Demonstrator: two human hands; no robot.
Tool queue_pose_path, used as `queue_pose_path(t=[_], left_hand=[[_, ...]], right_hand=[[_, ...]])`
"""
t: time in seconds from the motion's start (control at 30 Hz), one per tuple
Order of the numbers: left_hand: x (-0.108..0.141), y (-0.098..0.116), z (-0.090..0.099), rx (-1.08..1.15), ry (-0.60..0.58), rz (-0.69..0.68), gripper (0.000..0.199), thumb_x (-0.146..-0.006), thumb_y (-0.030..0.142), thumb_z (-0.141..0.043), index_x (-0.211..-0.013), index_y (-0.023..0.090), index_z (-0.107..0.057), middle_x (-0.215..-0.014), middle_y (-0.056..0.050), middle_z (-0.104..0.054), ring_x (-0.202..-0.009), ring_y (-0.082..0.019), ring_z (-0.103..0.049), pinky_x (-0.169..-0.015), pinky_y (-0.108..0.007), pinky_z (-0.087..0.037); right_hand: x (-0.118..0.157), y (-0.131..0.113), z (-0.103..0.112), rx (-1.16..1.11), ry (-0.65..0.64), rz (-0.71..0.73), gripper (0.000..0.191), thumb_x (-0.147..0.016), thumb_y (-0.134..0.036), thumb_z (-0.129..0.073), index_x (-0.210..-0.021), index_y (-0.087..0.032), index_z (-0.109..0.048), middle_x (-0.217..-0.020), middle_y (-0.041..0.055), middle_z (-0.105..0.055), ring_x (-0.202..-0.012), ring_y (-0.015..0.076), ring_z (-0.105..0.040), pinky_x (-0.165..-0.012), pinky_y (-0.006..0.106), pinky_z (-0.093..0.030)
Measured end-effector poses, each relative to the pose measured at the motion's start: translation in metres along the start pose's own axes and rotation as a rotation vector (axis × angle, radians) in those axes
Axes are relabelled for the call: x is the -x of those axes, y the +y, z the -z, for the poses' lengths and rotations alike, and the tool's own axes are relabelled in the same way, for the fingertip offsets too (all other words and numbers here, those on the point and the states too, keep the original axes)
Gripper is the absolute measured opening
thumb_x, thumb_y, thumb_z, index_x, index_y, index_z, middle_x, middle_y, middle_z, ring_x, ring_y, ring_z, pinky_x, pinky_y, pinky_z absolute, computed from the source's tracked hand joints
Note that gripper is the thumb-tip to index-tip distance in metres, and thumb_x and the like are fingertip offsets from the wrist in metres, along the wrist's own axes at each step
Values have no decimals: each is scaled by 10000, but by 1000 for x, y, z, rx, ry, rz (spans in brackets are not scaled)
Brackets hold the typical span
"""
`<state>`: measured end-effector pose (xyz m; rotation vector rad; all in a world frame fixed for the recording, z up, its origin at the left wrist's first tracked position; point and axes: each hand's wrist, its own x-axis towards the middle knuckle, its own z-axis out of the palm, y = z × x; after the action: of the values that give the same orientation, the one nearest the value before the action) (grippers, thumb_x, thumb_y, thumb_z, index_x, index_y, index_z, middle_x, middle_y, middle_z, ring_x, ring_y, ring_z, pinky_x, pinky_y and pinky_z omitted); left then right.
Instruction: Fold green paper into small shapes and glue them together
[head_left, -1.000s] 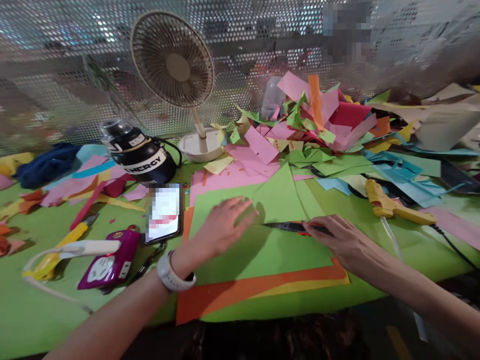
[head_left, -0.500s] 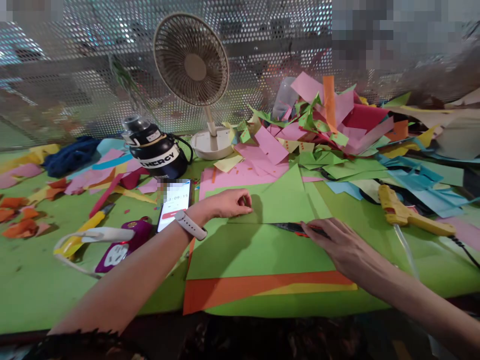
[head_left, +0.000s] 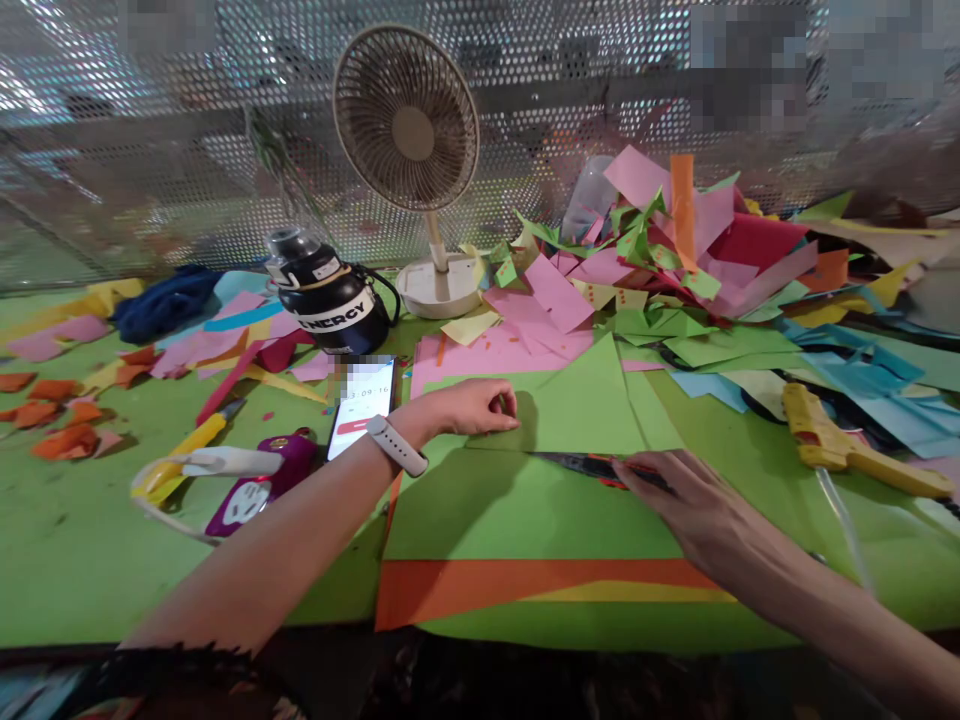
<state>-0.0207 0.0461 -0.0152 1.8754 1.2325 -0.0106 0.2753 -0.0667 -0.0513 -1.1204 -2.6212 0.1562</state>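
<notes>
Nearest, at lower left, a black frilled band (head_left: 180,665) ran out of frame, its nature unclear; the space under the table edge was too dark to read. Table (head_left: 75,560) green-covered, speckled with small marks. An orange sheet (head_left: 427,590) showed along the front, its rest hidden beneath a green sheet (head_left: 570,525), with a yellow wedge of paper (head_left: 600,592) beside it. Right hand (head_left: 675,490) was wrapped round a dark pointed tool (head_left: 577,464) with red-orange marks, laid on the green sheet, tip leftward; fingers covered the handle, so scissors or knife stayed unsettled. Left hand (head_left: 484,405) was curled on the same sheet beyond the tip, thumb and fingers drawn together; whether they pinched paper could not be made out. Its wrist, under a white watch (head_left: 397,447), blocked the lower part of a phone (head_left: 371,390), screen partly pixelated. Yellow glue gun (head_left: 814,430) lay well to the right. Farther back: black bottle (head_left: 337,300), pale fan (head_left: 412,135), and a heap of coloured scraps (head_left: 555,295). Behind all stood a perforated screen (head_left: 217,60), shapes beyond it blurred, upper right blocked out by pixelation.
</notes>
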Motion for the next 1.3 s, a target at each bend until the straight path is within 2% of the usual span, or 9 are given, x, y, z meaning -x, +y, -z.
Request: queue_pose_path(t=[0.13,0.5,0.9,1.13,1.3], left_hand=[[-2,-2,1,-22,11,-12,225,-745,376,-608,-855,192,-536,-745,-4,-565,-665,-154,-513,-561,-251,-385],[-2,-1,3,-36,-11,-18,272,-736,395,-601,-903,183,-569,-797,-26,-598,-698,-170,-532,-608,-273,-394],[-2,2,3,9,-45,17,217,-765,341,-596,-901,180,-545,-695,9,-557,-579,-136,-500,-559,-265,-376],[-3,1,3,12,-46,15,226,-767,349,-605,-908,182,-547,-702,6,-572,-596,-142,-511,-569,-268,-382],[-1,3,3,-9,-37,9,204,-766,351,-596,-868,187,-532,-676,19,-554,-586,-143,-512,-547,-260,-382]], right_hand=[[-6,-4,-3,20,-9,6,746,-684,47,-368,-1384,-204,-430,-1169,118,-568,-1024,258,-526,-839,422,-496],[-15,-7,-5,23,16,49,719,-728,47,-364,-1397,-210,-424,-1140,111,-580,-1000,240,-533,-826,380,-501],[-24,-8,-6,-26,-16,38,679,-748,48,-358,-1366,-219,-449,-1137,109,-568,-989,240,-526,-810,390,-507],[-26,-17,-6,-27,-26,17,710,-721,56,-361,-1373,-216,-441,-1155,116,-562,-1006,242,-519,-826,405,-504],[-26,-18,-15,-17,-1,17,724,-697,49,-368,-1369,-208,-452,-1129,118,-569,-978,241,-525,-809,402,-507]])
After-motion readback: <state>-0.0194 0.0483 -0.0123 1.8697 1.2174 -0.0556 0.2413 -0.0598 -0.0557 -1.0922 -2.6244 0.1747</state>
